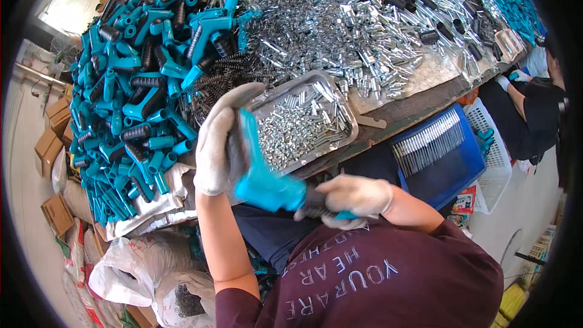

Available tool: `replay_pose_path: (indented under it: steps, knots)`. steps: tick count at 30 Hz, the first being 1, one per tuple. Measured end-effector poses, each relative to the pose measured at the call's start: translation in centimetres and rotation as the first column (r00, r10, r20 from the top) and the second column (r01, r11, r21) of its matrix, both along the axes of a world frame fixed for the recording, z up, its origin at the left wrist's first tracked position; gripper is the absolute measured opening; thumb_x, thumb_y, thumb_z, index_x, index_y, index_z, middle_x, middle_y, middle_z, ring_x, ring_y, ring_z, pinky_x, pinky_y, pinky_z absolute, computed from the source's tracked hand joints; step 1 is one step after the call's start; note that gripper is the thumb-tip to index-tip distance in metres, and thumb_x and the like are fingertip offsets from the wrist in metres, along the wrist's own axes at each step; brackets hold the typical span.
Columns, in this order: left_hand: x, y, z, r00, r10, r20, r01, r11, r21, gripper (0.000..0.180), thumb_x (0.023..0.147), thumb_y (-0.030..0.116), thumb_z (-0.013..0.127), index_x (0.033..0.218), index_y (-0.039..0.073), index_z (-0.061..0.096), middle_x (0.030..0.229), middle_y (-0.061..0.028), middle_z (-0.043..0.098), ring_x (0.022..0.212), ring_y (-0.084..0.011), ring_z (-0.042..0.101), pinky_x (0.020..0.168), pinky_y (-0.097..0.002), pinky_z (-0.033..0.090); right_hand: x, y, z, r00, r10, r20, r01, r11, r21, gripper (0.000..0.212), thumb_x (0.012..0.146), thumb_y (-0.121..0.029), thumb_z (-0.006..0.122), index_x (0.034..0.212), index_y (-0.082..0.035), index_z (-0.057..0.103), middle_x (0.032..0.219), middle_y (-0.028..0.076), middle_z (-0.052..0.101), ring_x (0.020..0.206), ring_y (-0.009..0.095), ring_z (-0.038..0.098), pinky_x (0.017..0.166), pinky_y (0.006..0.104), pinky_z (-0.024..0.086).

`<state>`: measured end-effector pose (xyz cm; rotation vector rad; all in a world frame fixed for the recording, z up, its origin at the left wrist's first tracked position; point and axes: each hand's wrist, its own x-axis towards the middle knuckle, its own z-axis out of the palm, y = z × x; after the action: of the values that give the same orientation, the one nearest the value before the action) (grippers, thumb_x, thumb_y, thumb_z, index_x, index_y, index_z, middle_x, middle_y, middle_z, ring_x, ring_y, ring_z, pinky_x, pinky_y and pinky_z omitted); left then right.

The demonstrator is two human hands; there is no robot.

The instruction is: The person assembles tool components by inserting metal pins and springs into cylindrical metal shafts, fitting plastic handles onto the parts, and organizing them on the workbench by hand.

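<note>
Teal pistol-shaped housing was held in gloved left hand, blurred black end piece was gripped in gloved right hand

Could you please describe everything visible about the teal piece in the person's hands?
The teal piece is pistol-shaped, blurred and looks like plastic, with a dark strip along the handle, pointing up the picture. The gloved left hand holds that handle near the metal tray; the right hand is at the dark far end.
</note>
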<state>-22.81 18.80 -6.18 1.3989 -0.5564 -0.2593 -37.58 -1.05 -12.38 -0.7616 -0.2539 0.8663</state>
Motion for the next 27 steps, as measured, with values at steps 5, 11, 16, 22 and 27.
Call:
replay_pose_path:
  steps: [5,11,16,22,27]
  knots:
    - [0.3,0.0,0.3,0.989,-0.124,0.075,0.11,0.978,0.175,0.046,0.102,0.023,0.035,0.12,-0.009,0.063,0.124,-0.0188,0.063,0.115,-0.0222,0.059,0.104,-0.0325,0.04,1.7,-2.2,-1.7,0.881,-0.465,-0.082,0.371,0.79,-0.487,0.031,0.1,-0.029,0.049,0.117,-0.005,0.058,0.062,-0.002,0.047,0.044,0.007,0.044,0.038,0.0216,0.036]
    - [0.3,-1.8,0.4,0.981,-0.146,-0.125,0.152,0.987,0.042,0.046,0.101,0.023,0.038,0.122,-0.01,0.062,0.122,-0.0172,0.065,0.11,-0.019,0.062,0.099,-0.0299,0.044,0.6,-0.8,-1.0,0.989,0.005,0.145,0.076,0.833,-0.547,0.036,0.097,-0.022,0.048,0.126,0.0,0.055,0.067,0.0,0.055,0.051,0.007,0.051,0.041,0.0222,0.039]
    - [2.0,-1.3,-0.6,0.987,-0.085,-0.137,0.114,0.968,0.225,0.051,0.102,0.026,0.037,0.127,-0.014,0.054,0.129,-0.024,0.06,0.121,-0.0293,0.056,0.11,-0.0383,0.037,0.1,-3.2,-0.9,0.962,-0.272,0.016,0.272,0.958,-0.089,0.036,0.098,-0.021,0.047,0.126,0.0,0.055,0.063,0.002,0.053,0.043,0.008,0.048,0.038,0.0225,0.036]
    - [0.6,-2.2,0.6,0.976,-0.173,-0.136,0.193,0.97,0.15,0.051,0.103,0.026,0.035,0.129,-0.014,0.053,0.132,-0.0243,0.057,0.123,-0.0301,0.055,0.111,-0.039,0.036,1.4,-3.9,-2.5,0.865,-0.492,-0.103,0.404,0.801,-0.442,0.035,0.099,-0.034,0.048,0.116,-0.005,0.06,0.065,-0.001,0.051,0.045,0.006,0.046,0.037,0.0216,0.035]
    - [0.5,-3.2,0.6,0.978,-0.167,-0.122,0.182,0.974,0.133,0.054,0.103,0.028,0.032,0.126,-0.015,0.055,0.129,-0.0261,0.059,0.124,-0.0324,0.055,0.11,-0.0415,0.037,0.1,-1.0,-2.3,0.984,-0.046,0.17,0.117,0.894,-0.432,0.034,0.099,-0.031,0.052,0.121,-0.007,0.06,0.065,0.0,0.053,0.047,0.006,0.048,0.037,0.0229,0.036]
